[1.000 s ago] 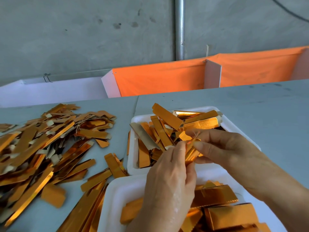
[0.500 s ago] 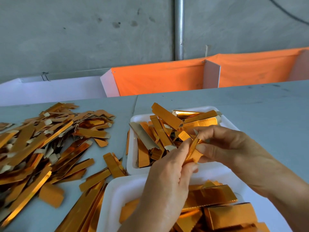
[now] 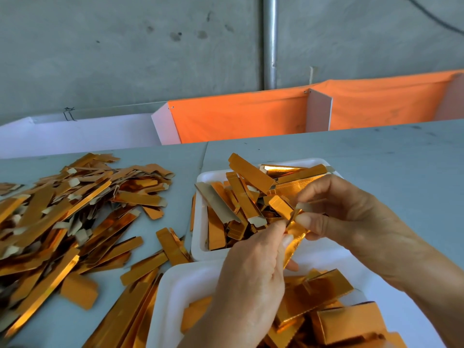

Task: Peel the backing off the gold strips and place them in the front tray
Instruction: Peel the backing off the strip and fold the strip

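- Strip (image 3: 296,231): above the near tray (image 3: 173,292), so the peeled piece can drop straight in.
- Our left hand (image 3: 253,280) pinches its lower end; our right hand (image 3: 351,217) pinches its top, likely to lift the backing.

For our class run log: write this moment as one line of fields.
left hand: pinching shiny gold foil strip | right hand: pinching strip's upper end | position: above white foam trays | stage: peeling, not yet placed
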`<state>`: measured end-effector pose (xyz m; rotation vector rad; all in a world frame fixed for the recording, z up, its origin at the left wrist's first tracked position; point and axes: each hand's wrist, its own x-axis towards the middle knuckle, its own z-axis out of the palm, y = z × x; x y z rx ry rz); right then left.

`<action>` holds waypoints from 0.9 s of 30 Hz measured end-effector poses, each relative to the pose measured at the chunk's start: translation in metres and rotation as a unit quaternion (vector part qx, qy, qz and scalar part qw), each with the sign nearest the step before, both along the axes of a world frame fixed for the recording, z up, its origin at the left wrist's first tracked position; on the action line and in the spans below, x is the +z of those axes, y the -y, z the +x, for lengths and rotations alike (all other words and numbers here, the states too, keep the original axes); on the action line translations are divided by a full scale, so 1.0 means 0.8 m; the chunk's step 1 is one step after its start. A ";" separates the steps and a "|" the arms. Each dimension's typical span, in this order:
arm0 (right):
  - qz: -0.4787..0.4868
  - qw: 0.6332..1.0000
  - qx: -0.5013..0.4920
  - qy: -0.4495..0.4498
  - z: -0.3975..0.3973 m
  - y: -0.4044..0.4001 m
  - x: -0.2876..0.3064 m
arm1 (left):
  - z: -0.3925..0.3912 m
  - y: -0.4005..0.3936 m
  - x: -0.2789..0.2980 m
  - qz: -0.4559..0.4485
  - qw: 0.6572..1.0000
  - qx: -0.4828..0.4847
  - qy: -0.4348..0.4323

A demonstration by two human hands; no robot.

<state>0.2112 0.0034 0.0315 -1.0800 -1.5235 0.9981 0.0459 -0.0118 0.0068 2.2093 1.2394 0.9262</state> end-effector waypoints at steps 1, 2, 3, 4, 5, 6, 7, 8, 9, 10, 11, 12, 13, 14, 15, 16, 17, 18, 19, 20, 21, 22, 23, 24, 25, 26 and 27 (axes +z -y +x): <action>0.001 1.000 0.005 0.005 0.001 0.000 0.001 | 0.000 0.001 0.001 0.006 1.000 0.003 -0.009; 0.000 1.000 0.008 0.013 0.003 0.000 0.001 | -0.001 0.002 0.002 0.013 1.000 0.008 -0.019; 0.002 1.000 0.011 0.020 0.004 0.000 0.002 | -0.001 0.003 0.002 0.018 0.999 0.011 -0.026; 0.006 1.000 0.013 0.023 0.004 0.001 0.002 | -0.001 0.004 0.002 0.022 0.999 0.011 -0.028; 0.010 1.000 0.015 0.021 0.004 0.001 0.003 | 0.000 0.005 0.002 0.025 0.999 0.009 -0.034; 0.011 1.000 0.017 0.015 0.005 0.002 0.005 | 0.000 0.006 0.002 0.029 0.998 0.008 -0.047; 0.009 1.000 0.019 0.008 0.006 0.002 0.006 | 0.001 0.007 0.002 0.037 0.997 0.007 -0.064; 0.004 1.000 0.021 0.001 0.007 0.002 0.007 | 0.000 0.008 0.003 0.046 0.996 0.006 -0.079; -0.002 1.000 0.027 0.000 0.009 0.002 0.008 | -0.001 0.008 0.004 0.052 0.995 0.005 -0.088; -0.007 0.999 0.036 0.003 0.009 0.003 0.009 | -0.002 0.007 0.006 0.050 0.995 0.005 -0.090; -0.011 0.999 0.047 0.008 0.009 0.004 0.009 | -0.004 0.007 0.008 0.041 0.995 0.004 -0.086; -0.014 0.998 0.058 0.010 0.009 0.004 0.009 | -0.006 0.006 0.009 0.028 0.997 0.001 -0.077; -0.016 0.998 0.067 0.010 0.008 0.005 0.008 | -0.007 0.005 0.010 0.013 0.998 -0.005 -0.064; -0.018 0.997 0.072 0.013 0.007 0.005 0.008 | -0.008 0.004 0.009 0.003 0.999 -0.011 -0.049; -0.019 0.997 0.073 0.020 0.007 0.005 0.007 | -0.009 0.002 0.008 0.003 0.999 -0.015 -0.039; -0.016 0.997 0.069 0.027 0.007 0.005 0.006 | -0.009 0.000 0.007 0.017 0.999 -0.014 -0.033; -0.012 0.998 0.061 0.032 0.008 0.004 0.006 | -0.008 -0.002 0.005 0.041 0.999 -0.009 -0.031; -0.006 0.998 0.053 0.031 0.008 0.003 0.006 | -0.008 -0.004 0.002 0.072 0.997 -0.001 -0.033; -0.002 0.999 0.045 0.025 0.009 0.003 0.007 | -0.008 -0.006 0.000 0.102 0.994 0.010 -0.033; 0.001 0.999 0.040 0.017 0.009 0.002 0.007 | -0.008 -0.007 -0.002 0.128 0.991 0.019 -0.029; 0.003 0.999 0.037 0.010 0.009 0.002 0.007 | -0.008 -0.008 -0.003 0.143 0.989 0.024 -0.024; 0.004 0.999 0.038 0.007 0.009 0.002 0.008 | -0.008 -0.008 -0.003 0.150 0.988 0.025 -0.021; 0.002 0.999 0.042 0.006 0.009 0.003 0.008 | -0.009 -0.009 -0.003 0.158 0.987 0.025 -0.021; 0.000 0.999 0.046 0.005 0.009 0.003 0.009 | -0.010 -0.010 -0.003 0.169 0.985 0.023 -0.023; -0.002 0.999 0.050 0.002 0.010 0.004 0.009 | -0.011 -0.011 -0.002 0.177 0.983 0.021 -0.032; -0.005 0.999 0.053 -0.001 0.010 0.005 0.010 | -0.013 -0.011 -0.001 0.183 0.982 0.019 -0.042; -0.008 0.998 0.055 -0.002 0.009 0.006 0.011 | -0.014 -0.010 0.001 0.187 0.981 0.018 -0.048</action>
